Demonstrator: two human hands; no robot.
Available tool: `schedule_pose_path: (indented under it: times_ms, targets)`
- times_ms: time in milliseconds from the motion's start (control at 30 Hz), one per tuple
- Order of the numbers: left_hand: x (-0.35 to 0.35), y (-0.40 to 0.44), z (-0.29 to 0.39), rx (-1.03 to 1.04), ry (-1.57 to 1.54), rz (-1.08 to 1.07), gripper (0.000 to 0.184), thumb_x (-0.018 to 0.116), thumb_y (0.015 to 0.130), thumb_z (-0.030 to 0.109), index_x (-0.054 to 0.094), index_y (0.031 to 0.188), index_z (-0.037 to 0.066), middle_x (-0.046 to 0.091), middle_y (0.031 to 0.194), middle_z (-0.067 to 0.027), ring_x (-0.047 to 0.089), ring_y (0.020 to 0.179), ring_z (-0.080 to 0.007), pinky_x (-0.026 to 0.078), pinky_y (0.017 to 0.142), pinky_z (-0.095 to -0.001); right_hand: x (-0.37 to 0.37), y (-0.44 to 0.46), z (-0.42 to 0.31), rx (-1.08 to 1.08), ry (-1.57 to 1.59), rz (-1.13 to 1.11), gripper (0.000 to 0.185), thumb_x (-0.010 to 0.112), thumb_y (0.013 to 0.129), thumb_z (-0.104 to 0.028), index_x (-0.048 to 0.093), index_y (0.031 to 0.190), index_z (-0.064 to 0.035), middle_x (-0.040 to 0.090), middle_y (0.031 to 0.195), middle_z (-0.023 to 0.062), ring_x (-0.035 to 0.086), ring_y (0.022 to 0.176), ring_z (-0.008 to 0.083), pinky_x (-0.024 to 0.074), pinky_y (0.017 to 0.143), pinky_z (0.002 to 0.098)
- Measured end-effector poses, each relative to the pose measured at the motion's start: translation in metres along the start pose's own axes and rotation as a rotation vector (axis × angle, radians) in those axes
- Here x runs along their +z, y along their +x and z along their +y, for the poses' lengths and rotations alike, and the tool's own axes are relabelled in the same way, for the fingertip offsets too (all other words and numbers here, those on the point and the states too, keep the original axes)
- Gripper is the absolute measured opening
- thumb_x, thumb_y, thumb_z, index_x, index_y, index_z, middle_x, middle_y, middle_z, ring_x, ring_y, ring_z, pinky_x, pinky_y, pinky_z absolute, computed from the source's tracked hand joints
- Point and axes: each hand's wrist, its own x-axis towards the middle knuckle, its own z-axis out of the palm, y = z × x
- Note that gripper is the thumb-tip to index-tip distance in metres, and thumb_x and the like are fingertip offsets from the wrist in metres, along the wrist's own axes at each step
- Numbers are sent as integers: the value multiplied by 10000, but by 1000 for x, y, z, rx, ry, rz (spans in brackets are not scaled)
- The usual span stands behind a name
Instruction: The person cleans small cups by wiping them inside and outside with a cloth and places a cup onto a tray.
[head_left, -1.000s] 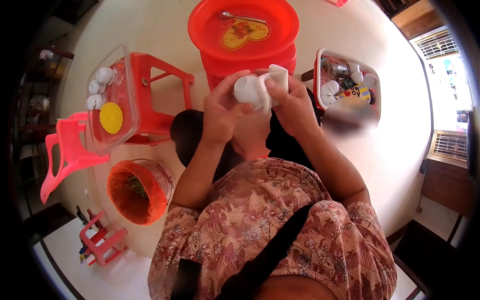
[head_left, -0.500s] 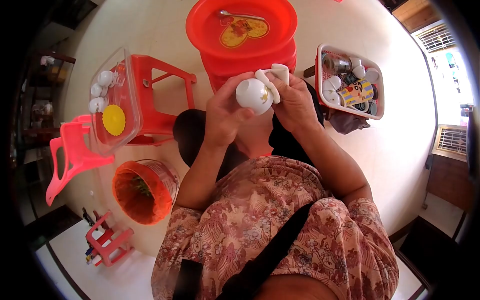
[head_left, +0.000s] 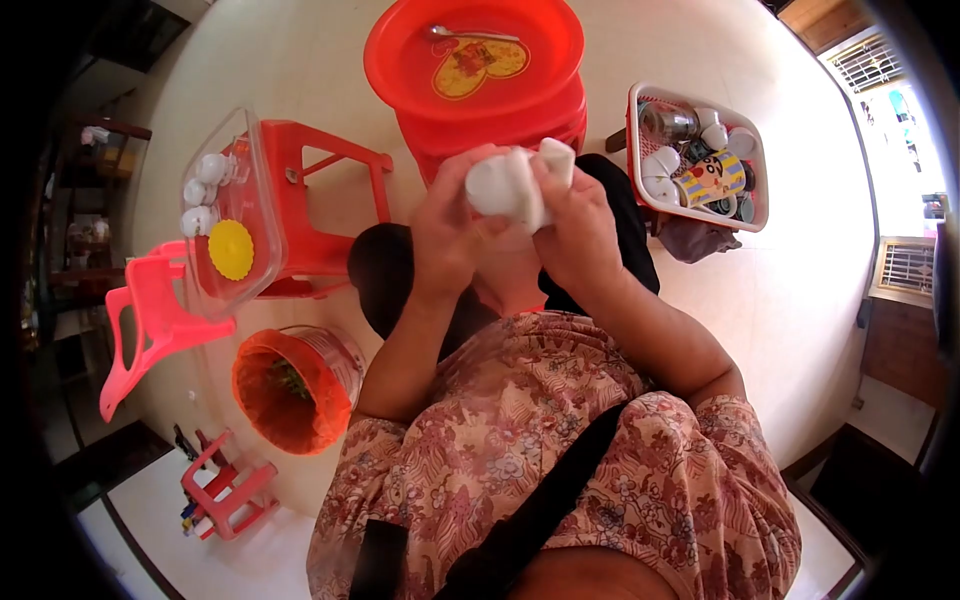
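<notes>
Our left grip [head_left: 447, 225] is closed round a cup [head_left: 488, 188], held before us; our right grip [head_left: 583, 220] pinches a cloth [head_left: 557, 158] against it. Wiping looks underway, this cup unfinished. We guess the tub [head_left: 268, 215] holds finished cups [head_left: 212, 168], the basket [head_left: 764, 190] what remains.

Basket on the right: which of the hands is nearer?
Right. The right hand is left of the basket in view, on the basket's side of the cup; the left hand is farther off, on the cup's other side.
</notes>
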Motion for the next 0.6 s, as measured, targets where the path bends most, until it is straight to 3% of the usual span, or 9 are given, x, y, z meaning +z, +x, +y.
schedule_pose_path:
  times_ms: [67,133,233,367,467,567,600]
  targets:
    - [0,-4,0,98,218,-65,563,702,778,52,452,1277,-26,499,1252,-109,485,1171,-201,392,992,-328,-6,4,4,22,-23,6,260,598,884,-147,582,1087,16,615,976,80,600,860,154,507,725,306]
    - [1,-6,1,26,110,-26,578,702,770,44,446,1284,-24,483,1262,-109,474,1184,-201,389,996,-329,3,6,-9,246,433,50,240,586,888,-154,589,1068,6,616,948,81,602,856,157,509,707,318]
    - [3,-3,1,70,106,16,582,700,777,50,436,1290,-24,480,1266,-115,476,1184,-207,386,1001,-333,13,5,-19,351,452,173,226,565,899,-172,600,1033,6,619,909,63,596,819,134,492,692,297]
    - [0,2,-4,95,50,107,615,721,808,198,433,1307,-19,501,1275,-135,508,1162,-227,402,1004,-350,19,-17,-18,231,394,7,228,565,895,-150,591,1044,20,614,913,46,582,796,117,461,695,260]
    - [1,0,-8,54,-27,94,546,694,815,107,437,1280,-19,487,1273,-129,496,1170,-219,390,1003,-347,20,-15,-18,256,371,58,229,563,895,-144,588,1050,23,621,911,49,590,794,125,468,703,277]
    - [8,-2,-1,97,132,70,583,710,794,103,432,1292,-15,489,1273,-122,486,1178,-218,389,1002,-347,4,-10,-17,-523,-842,-20,234,560,897,-155,586,1044,26,624,918,52,603,791,137,477,695,295]
    - [6,-3,-1,111,216,41,593,715,785,95,431,1294,-14,489,1273,-120,480,1183,-217,387,1004,-347,3,-9,-18,-433,-803,-38,220,571,896,-136,590,1054,15,628,945,48,611,820,140,485,725,296]
